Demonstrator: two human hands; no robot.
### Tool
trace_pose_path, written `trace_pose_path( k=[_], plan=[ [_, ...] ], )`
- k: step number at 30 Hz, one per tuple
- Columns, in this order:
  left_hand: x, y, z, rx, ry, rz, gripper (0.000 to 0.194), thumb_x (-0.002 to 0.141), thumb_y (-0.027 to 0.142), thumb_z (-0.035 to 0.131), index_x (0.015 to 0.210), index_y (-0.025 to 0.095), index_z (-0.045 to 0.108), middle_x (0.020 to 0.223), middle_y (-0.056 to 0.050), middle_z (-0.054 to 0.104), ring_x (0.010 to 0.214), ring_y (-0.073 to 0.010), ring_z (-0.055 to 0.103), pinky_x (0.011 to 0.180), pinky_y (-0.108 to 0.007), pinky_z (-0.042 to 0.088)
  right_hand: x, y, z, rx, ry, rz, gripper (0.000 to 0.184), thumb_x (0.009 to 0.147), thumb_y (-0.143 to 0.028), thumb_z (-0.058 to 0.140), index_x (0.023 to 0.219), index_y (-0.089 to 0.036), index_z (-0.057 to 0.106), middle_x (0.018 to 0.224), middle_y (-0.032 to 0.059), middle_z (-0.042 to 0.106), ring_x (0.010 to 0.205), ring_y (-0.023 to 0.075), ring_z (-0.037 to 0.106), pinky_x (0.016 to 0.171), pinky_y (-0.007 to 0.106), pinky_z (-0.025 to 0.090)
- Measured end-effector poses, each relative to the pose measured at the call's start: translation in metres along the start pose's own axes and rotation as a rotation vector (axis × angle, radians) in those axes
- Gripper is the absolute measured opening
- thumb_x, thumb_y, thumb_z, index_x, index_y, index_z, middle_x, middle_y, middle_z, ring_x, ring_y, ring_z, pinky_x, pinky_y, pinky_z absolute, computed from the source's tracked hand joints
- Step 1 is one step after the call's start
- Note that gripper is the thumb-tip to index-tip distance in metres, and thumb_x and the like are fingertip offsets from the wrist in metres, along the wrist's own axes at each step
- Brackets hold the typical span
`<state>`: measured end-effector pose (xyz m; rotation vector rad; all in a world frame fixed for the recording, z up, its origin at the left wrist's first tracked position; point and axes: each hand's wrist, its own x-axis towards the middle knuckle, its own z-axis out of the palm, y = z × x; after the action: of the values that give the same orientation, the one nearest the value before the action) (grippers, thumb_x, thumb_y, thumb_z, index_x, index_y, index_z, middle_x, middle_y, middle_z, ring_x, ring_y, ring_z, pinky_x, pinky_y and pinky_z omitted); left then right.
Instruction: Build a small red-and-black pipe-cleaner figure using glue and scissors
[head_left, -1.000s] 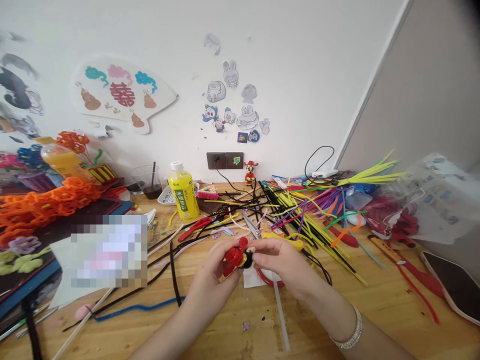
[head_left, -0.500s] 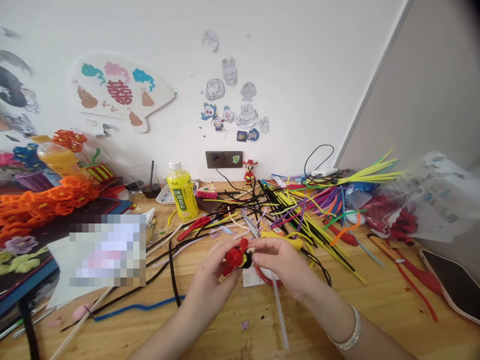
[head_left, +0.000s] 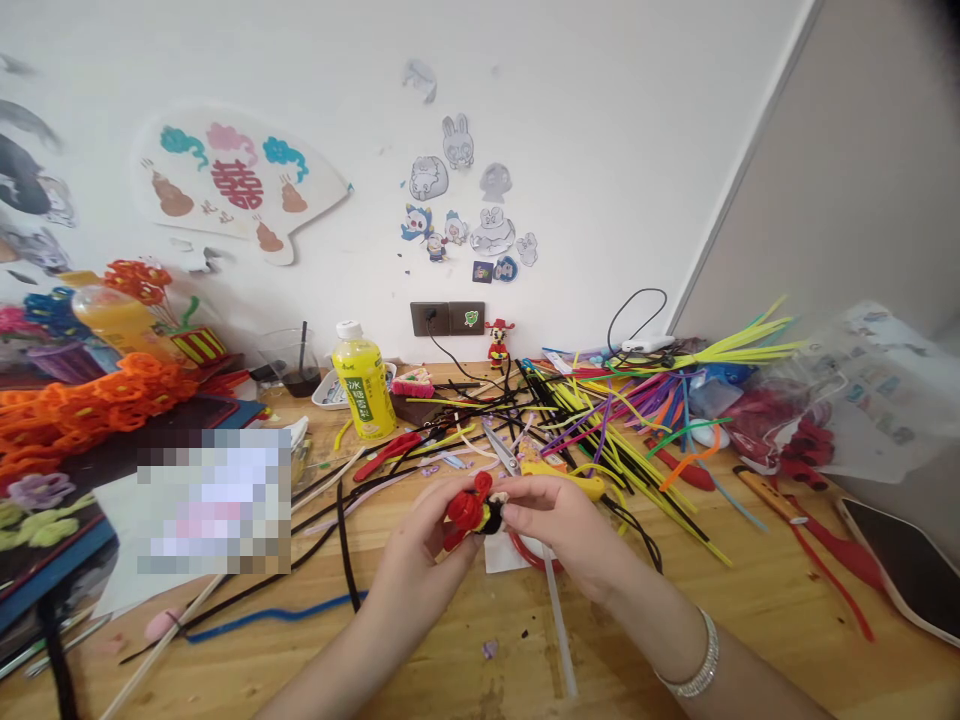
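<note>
The pale wooden tabletop [head_left: 450,670] carries the work, its far half spread with a heap of fuzzy yellow and black craft stems [head_left: 622,460] that lie loose and look unused. Nearer the front, a single fuzzy blue stem [head_left: 277,610] lies apart to the left.

Both bare hands meet over the middle of the tabletop. The left hand [head_left: 431,545] has its grip closed around the red end of a small red, yellow and black fuzzy piece [head_left: 469,510]; the right hand [head_left: 566,520] pinches its black and pale end between thumb and fingers. The piece is held up between them, in front of the open steel scissor blades [head_left: 510,460], which neither hand is using.

Against the wall, a little red-hatted figure [head_left: 498,345] stands upright and looks complete. The held piece seems well advanced by comparison: its rounded red parts are formed and its colours are already joined. The fingers cover much of it, so I cannot tell whether the black end is fixed or what remains to be shaped there.
</note>
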<state>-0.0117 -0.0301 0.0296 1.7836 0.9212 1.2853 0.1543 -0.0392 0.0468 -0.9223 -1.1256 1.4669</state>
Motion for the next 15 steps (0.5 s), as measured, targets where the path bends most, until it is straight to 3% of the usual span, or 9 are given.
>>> trace_pose_path(
  k=[15],
  plan=[
    [0.0028, 0.0068, 0.0012, -0.031, 0.023, -0.036, 0.036, 0.067, 0.01, 0.058, 0.101, 0.02, 0.06, 0.106, -0.008, 0.063, 0.102, -0.0216, 0.058, 0.09, -0.037, 0.046, 0.0021, 0.002, -0.002, -0.015, -0.027, -0.02, 0.025, 0.06, -0.029, 0.075, 0.083, -0.02, 0.071, 0.089, 0.0035, 0.07, 0.084, 0.0172, 0.062, 0.084, 0.033, 0.045]
  ],
)
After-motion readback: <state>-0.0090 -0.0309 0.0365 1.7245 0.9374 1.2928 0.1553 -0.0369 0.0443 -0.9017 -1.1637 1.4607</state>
